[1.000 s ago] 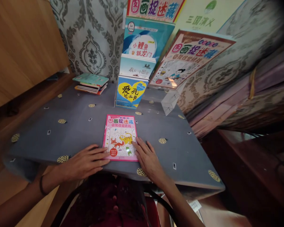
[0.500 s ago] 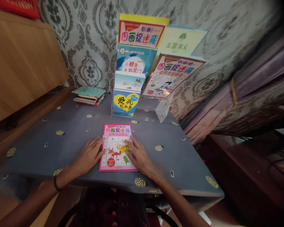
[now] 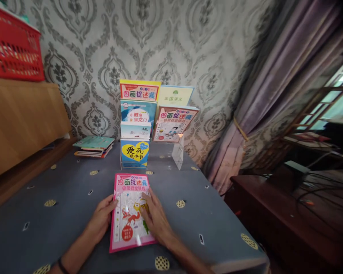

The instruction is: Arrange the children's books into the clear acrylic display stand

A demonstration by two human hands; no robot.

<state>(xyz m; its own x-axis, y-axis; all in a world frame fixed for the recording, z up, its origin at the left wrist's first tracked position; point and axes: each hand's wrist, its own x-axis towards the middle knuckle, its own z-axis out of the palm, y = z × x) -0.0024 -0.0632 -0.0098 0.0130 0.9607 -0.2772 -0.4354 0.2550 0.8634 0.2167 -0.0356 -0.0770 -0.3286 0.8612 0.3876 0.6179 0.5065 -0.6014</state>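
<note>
A pink picture book (image 3: pixel 128 201) with a fox and a yellow striped cat on its cover is between my two hands in front of the display rack. My left hand (image 3: pixel 101 217) grips its left edge, thumb on the cover and the other fingers out of sight beneath or behind it. At the right edge, my right hand (image 3: pixel 157 220) holds the book with fingers lying over the cover, partly hiding the cat and a green figure. The book is slightly tilted; whether its lower edge touches the table cannot be made out.
A clear acrylic rack (image 3: pixel 177 155) holds several books behind my hands, among them a blue book with a yellow heart (image 3: pixel 135 153). A stack of books (image 3: pixel 94 146) lies at the back left of the cloth-covered table (image 3: pixel 71 213). A red basket (image 3: pixel 15 47) tops the wooden cabinet (image 3: pixel 23 121).
My hands have gone from lying beside and on the flat book to gripping its edges, and the book has tilted. The camera view has tipped upward, showing more wall.
</note>
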